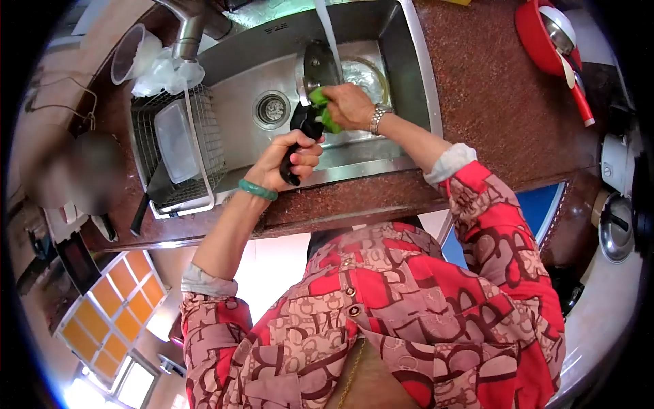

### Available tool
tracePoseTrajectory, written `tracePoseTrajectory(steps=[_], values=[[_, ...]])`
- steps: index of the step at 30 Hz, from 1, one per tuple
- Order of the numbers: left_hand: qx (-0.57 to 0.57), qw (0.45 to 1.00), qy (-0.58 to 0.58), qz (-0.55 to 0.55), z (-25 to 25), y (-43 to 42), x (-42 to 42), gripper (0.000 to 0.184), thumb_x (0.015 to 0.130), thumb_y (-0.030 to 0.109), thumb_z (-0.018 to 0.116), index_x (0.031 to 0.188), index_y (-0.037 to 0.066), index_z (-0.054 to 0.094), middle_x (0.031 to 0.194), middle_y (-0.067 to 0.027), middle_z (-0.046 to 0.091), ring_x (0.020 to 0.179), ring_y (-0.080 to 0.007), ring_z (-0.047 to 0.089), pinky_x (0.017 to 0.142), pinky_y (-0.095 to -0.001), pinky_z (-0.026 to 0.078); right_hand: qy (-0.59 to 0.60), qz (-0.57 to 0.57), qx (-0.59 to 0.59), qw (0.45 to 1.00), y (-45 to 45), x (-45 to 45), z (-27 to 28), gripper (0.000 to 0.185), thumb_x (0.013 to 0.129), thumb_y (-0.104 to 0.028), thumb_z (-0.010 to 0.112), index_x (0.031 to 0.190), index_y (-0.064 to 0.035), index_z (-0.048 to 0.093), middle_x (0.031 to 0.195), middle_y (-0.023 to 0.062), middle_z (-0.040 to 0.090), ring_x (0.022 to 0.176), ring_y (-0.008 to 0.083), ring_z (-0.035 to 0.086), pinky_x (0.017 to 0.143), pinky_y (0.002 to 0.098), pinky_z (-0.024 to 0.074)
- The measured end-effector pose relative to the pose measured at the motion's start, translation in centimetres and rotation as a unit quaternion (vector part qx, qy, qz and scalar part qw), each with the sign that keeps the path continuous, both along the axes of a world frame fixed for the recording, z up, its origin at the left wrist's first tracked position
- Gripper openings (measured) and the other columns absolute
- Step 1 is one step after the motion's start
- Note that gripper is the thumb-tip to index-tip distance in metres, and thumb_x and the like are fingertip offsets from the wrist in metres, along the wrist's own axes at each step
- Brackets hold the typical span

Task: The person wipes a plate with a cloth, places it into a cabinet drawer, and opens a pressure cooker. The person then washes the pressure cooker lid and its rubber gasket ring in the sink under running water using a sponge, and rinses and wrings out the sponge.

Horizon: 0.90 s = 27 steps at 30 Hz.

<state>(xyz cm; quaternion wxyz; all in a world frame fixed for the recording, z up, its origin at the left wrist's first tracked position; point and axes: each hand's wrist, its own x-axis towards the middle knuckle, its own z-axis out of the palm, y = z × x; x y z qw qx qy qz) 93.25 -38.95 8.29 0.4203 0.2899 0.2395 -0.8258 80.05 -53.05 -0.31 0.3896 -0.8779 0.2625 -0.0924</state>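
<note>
My left hand [291, 158] is wrapped round the black handle [289, 170] of a metal pan [315, 67], which is held tilted over the steel sink [238, 82]. Fingers of my right hand [347, 107] are closed on a green cloth [330, 119], pressed against the pan near where the handle joins it. Water [327, 31] runs down from the top beside the pan. Behind my right hand, a round clear dish or lid [364, 78] lies in the sink.
A wire rack [211, 129] with a clear plastic container [177, 140] sits at the sink's left. A red pan [535, 37] with a ladle stands on the counter [484, 88] at right. Plastic bags [163, 73] lie by the faucet base.
</note>
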Motion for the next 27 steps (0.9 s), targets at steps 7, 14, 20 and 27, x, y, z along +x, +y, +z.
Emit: tracePoseTrajectory(steps=[7,14,20,27], values=[[-0.023,0.999,0.015,-0.030,1.4,1.1,-0.6,0.022,0.080,0.004,0.047,0.101,-0.003,0.042,0.061,0.0028,0.034,0.042,-0.0017,0.033,0.034,-0.0166,0.026,-0.038,-0.203,-0.084,0.975,-4.2,0.8,0.8,0.012,0.074,-0.011,0.050,0.081,-0.0050,0.057,0.068,0.0215,0.057,0.066,0.0380,0.058,0.057,0.0446,0.0462],[-0.054,0.992,-0.091,-0.075,-0.3,1.0,-0.5,0.019,0.079,0.003,0.050,0.097,0.002,0.043,0.063,0.0035,0.038,0.042,-0.0021,0.035,0.035,-0.0184,0.028,0.322,0.114,-0.154,0.927,-3.8,-3.9,0.0,0.016,0.070,-0.009,0.054,0.081,-0.0054,0.065,0.080,0.0183,0.063,0.078,0.0348,0.062,0.066,0.0426,0.0500],[-0.117,0.882,-0.400,-0.219,0.9,-2.2,-1.1,0.013,0.074,0.013,0.059,0.071,0.010,0.047,0.048,0.0035,0.043,0.038,-0.0063,0.039,0.036,-0.0220,0.033,0.360,0.092,-0.093,0.924,-4.8,-6.5,1.2,0.016,0.071,-0.011,0.054,0.078,-0.0029,0.065,0.082,0.0202,0.062,0.080,0.0356,0.061,0.069,0.0426,0.0490],[-0.175,0.701,-0.617,-0.311,0.6,2.1,-0.9,0.051,0.060,0.011,0.068,0.099,-0.004,0.038,0.067,-0.0096,0.053,0.054,-0.0170,0.053,0.046,-0.0311,0.042,0.217,0.097,-0.060,0.970,-4.8,-9.6,2.2,0.022,0.078,-0.016,0.049,0.075,0.0022,0.062,0.077,0.0253,0.059,0.077,0.0413,0.057,0.070,0.0472,0.0453]])
